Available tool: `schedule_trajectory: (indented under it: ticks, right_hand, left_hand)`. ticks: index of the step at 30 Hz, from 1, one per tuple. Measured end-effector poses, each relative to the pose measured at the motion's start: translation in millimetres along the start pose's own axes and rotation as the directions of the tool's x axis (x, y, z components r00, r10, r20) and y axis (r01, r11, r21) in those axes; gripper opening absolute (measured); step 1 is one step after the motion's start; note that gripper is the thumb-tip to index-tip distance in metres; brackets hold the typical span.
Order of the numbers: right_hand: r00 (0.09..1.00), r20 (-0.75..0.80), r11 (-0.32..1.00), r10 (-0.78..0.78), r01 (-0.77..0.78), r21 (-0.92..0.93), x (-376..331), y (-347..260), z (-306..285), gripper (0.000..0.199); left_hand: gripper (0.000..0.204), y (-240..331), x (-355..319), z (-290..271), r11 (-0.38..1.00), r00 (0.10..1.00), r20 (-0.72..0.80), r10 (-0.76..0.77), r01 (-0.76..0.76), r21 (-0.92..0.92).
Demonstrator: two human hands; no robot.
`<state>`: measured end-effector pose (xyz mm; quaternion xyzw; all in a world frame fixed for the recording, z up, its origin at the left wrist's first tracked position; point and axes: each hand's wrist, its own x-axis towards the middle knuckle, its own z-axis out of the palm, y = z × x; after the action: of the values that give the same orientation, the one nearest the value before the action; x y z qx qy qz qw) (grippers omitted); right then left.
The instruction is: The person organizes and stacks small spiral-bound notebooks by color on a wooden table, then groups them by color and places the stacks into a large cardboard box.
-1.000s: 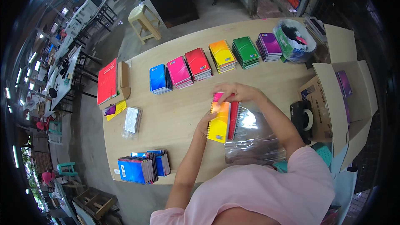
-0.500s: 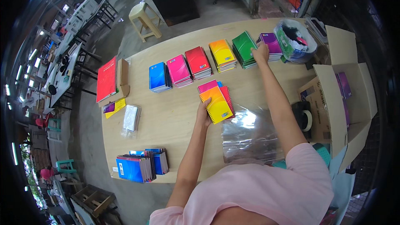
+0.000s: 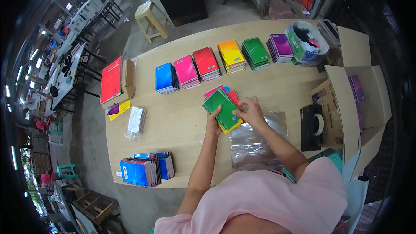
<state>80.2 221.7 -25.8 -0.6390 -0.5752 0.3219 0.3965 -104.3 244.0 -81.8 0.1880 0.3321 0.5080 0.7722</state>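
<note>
My left hand (image 3: 212, 122) grips a fanned bunch of spiral notebooks from the near left side. On top lies a green notebook (image 3: 220, 105); corners of a yellow notebook (image 3: 234, 127), a red notebook (image 3: 234, 95) and a pink notebook (image 3: 212, 91) stick out, plus a sliver of blue. My right hand (image 3: 251, 112) pinches the green notebook's right edge, thumb on its cover. Beyond the hands runs a row of stacks: blue (image 3: 164, 76), pink (image 3: 186, 69), red (image 3: 205, 60), yellow (image 3: 229, 53), green (image 3: 255, 50) and purple notebooks (image 3: 281, 45).
Clear plastic sheets (image 3: 255, 145) lie under my right forearm. To the right are a black tape dispenser (image 3: 307, 130), an open carton (image 3: 327, 110) and a filled plastic bag (image 3: 318, 56). Mixed notebook piles (image 3: 135, 173) stand at the near left, a wrapped pack (image 3: 136, 120) behind them.
My right hand has come back from the green stack with a green notebook, which now lies over the yellow one in my left hand. The green stack looks lower.
</note>
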Motion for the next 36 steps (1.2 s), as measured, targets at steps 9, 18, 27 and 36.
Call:
schedule_trajectory:
  ticks: [9, 18, 27, 36]
  right_hand:
    - [0.904, -0.123, 0.798, -0.409, 0.289, -0.529, 151.0, 14.6, -3.3, 0.043]
    - [0.827, -0.037, 0.783, -0.560, 0.514, -0.350, 193.8, 52.0, -8.2, 0.036]
    - [0.676, 0.359, 0.595, -0.644, 0.147, 0.790, 107.0, 12.4, -50.4, 0.025]
    - [0.822, -0.514, 0.888, -0.245, -0.023, -0.459, 156.5, 88.8, -124.7, 0.025]
  left_hand:
    - [0.039, -0.8, -20.2, -6.3, 0.990, 0.989, -0.064, -0.130, 0.125, -0.064]
    - [0.038, 19.4, -0.7, -24.8, 0.985, 0.985, -0.057, -0.162, 0.157, -0.075]
    - [0.044, 20.5, -5.7, 13.5, 0.925, 0.928, 0.120, -0.352, 0.365, -0.105]
    - [0.050, -17.4, -15.7, 8.1, 0.909, 0.904, 0.111, -0.412, 0.416, -0.012]
